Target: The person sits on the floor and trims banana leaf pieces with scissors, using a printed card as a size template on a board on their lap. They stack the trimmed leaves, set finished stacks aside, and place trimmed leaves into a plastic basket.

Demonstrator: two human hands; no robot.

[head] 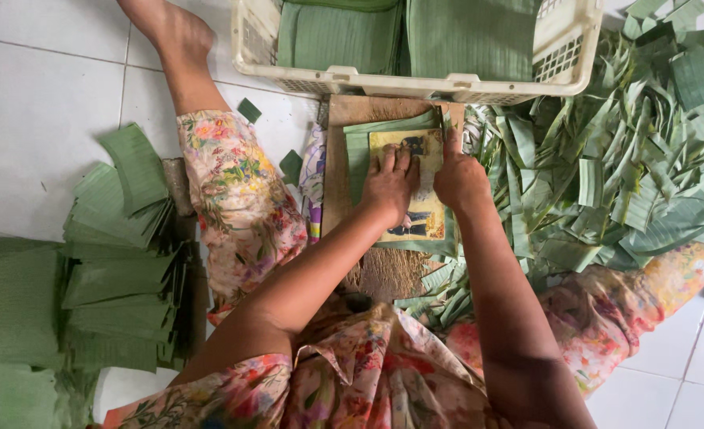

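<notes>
The left hand (387, 184) presses flat, fingers spread, on a yellow card (415, 191) lying over banana leaves (360, 147) on a wooden board (337, 171) — near centre. The right hand (459, 179), at its three o'clock, is curled at the card's edge — what it grips I cannot tell. Leaf scraps (622, 167) pile at three o'clock, a basket (562, 56) at twelve.

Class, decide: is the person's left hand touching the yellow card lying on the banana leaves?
Touching. The head view shows the left hand pressed flat on the yellow card, fingers overlapping it.
</notes>
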